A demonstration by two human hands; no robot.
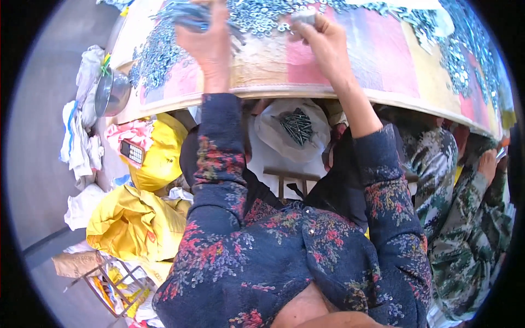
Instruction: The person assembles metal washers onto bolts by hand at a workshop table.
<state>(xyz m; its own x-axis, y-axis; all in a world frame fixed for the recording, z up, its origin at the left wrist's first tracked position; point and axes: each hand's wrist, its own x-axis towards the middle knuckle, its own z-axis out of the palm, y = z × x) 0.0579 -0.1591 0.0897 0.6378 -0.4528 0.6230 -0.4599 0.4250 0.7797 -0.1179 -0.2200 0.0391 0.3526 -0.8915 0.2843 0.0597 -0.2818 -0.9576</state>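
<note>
My left hand [210, 52] is smeared by motion above the table, closed on a bunch of long bluish-grey metal bolts [191, 17]. To its right, my right hand [327, 48] pinches a small grey metal piece [304, 18], whose exact kind is blurred. Loose washers [257, 16] lie just beyond and between both hands. Another heap of small washers or nuts [158, 60] spreads left of my left hand. Below the table edge, between my knees, an open white bag [268, 123] holds several long bolts [297, 127].
The striped cloth-covered table [377, 52] curves across the front, with more metal parts [465, 60] at right. A clear bowl [112, 92] hangs by its left edge. Yellow sacks [134, 224] and a phone [132, 152] are at left. A person in camouflage [465, 218] sits close on my right.
</note>
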